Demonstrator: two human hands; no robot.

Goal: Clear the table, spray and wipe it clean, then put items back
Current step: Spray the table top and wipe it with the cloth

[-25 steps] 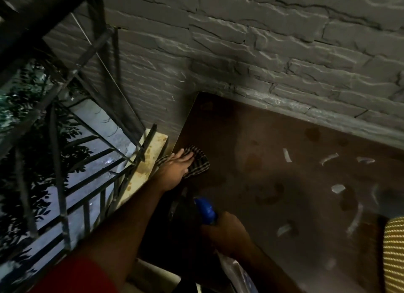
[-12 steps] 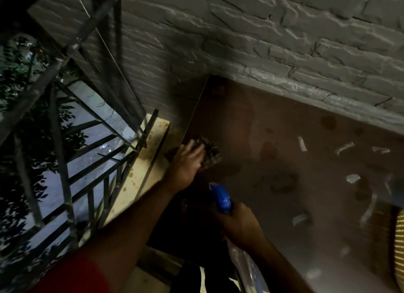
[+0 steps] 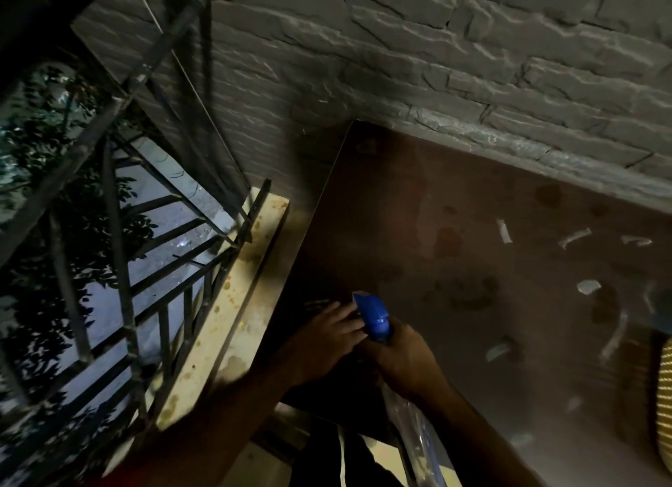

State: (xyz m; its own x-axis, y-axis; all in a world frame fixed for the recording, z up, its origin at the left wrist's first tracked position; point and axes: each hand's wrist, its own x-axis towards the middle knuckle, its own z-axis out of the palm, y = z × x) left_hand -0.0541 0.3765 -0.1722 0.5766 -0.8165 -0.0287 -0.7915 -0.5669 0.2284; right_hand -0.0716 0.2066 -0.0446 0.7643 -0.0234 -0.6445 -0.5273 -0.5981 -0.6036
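One spray bottle [image 3: 376, 321] and one table [image 3: 472, 304] are in view. Your right hand [image 3: 407, 359] grasps the bottle neck above the table's near-left corner. Your left hand [image 3: 323, 341] lies just left of the nozzle with fingers extended; whether it holds anything cannot be determined.

Your spray bottle [image 3: 376, 319] has a bright blue nozzle head, and the body below it is clear with a thin blue line. Your desk [image 3: 436, 203] is dull reddish brown, blotched with darker round stains and scattered with pale whitish streaks. Behind it your wall [image 3: 472, 57] is grey, in a rough stacked-stone pattern. The ledge [image 3: 232, 304] on your left is cream yellow with brown rust-like spots. The railing [image 3: 116, 232] is dark grey. At your far right, a yellow ribbed object [image 3: 666, 395] shows.
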